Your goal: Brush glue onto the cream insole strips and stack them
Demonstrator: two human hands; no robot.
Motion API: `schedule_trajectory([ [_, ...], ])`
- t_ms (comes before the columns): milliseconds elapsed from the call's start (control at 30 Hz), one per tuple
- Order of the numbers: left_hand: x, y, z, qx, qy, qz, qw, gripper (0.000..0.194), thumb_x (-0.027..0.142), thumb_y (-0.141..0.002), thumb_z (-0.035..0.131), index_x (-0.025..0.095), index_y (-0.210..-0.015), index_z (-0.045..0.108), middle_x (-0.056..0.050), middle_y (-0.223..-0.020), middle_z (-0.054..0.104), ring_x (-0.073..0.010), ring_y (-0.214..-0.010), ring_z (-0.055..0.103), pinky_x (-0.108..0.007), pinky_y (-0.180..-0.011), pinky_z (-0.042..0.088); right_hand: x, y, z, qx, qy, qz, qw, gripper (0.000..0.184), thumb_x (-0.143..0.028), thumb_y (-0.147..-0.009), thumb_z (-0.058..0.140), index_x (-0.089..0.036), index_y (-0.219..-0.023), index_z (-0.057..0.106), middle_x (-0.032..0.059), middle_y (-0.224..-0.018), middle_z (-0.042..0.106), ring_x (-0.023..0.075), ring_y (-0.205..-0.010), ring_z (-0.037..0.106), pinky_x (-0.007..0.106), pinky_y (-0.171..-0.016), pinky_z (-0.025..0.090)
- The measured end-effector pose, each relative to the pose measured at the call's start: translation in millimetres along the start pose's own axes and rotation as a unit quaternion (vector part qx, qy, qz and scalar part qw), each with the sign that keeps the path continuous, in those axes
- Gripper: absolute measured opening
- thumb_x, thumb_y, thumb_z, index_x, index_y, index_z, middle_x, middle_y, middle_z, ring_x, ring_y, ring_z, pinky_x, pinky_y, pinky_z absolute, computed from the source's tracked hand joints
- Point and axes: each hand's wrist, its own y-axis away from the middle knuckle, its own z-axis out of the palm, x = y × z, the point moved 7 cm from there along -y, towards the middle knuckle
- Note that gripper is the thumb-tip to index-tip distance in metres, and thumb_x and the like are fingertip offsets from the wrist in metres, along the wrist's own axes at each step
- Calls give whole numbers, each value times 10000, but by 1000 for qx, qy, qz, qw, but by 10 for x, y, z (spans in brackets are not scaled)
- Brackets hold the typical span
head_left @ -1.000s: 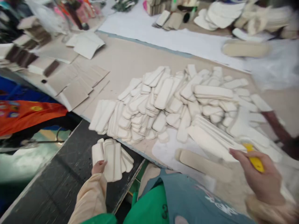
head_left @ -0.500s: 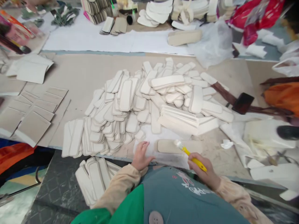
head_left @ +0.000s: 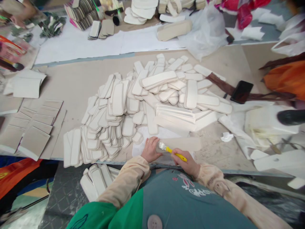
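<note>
A long beige strip with rounded ends lies flat near the table's front edge, partly on white paper. My left hand is at its left end, thumb and fingers closed about that end. In my right hand is a paintbrush with a yellow handle. White paste coats its bristles, which are over the strip's left end, close to my left fingers. Just beyond the strip is a stack of long white pieces. A large heap of similar rounded pieces spreads behind and to the left.
A white container stands at the right, with a crumpled white scrap nearer. A dark phone lies on a brown strap. Flat panels are at the left. More pieces rest below the table edge. Another person's hand shows at upper left.
My right hand has carried the brush left to the strip's left end. My left hand has moved right and closed onto that end. The whole view has shifted slightly.
</note>
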Motion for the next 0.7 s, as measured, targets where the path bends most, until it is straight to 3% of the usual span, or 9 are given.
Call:
schedule_trajectory([
  [133, -14, 7, 20, 3, -1, -2, 1000, 796, 470, -606, 735, 169, -1276, 427, -165, -1298, 469, -321, -1247, 384, -546, -1053, 234, 28, -77, 49, -9, -5, -3, 1000, 210, -383, -905, 447, -212, -799, 506, -55, -552, 522, 98, -511, 503, 216, -562, 414],
  [267, -21, 7, 27, 10, -4, -5, 1000, 760, 467, -632, 716, 163, -1269, 434, -153, -1310, 471, -311, -1259, 371, -537, -1059, 229, 98, -54, -40, 24, 0, 10, 1000, 227, -397, -907, 439, -212, -795, 508, -52, -564, 513, 101, -527, 502, 217, -566, 412],
  [700, -43, -5, 45, -1, -9, -15, 1000, 757, 459, -634, 710, 188, -1283, 430, -158, -1318, 462, -326, -1260, 369, -556, -1046, 225, 311, 570, -927, 215, 43, 59, 974, 244, -405, -895, 452, -205, -772, 518, -43, -564, 494, 117, -537, 475, 246, -575, 405],
])
